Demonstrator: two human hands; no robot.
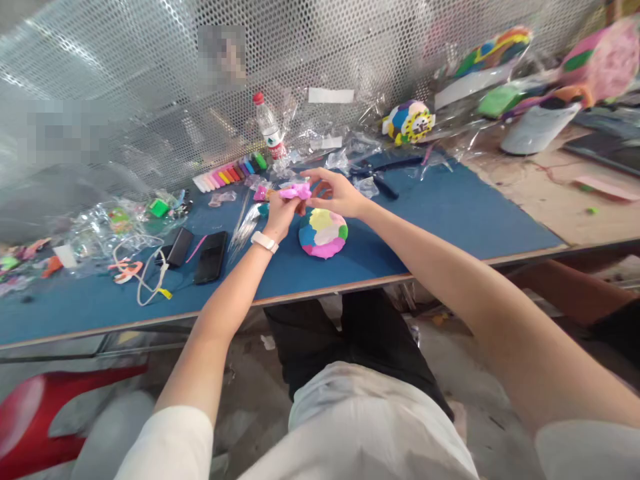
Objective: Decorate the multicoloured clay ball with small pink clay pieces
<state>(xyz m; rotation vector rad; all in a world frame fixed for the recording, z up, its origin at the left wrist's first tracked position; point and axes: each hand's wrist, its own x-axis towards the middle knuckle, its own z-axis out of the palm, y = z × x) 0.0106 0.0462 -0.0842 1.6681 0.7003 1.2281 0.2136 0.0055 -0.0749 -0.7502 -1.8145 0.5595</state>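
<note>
Left hand (281, 212) and right hand (334, 192) both pinch a pink clay lump (295, 192) above the blue counter (450, 213). Multicoloured clay dome (323, 233) lies just below.

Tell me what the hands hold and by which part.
A pink clay lump: the left hand pinches its left end, the right hand its right end.
</note>
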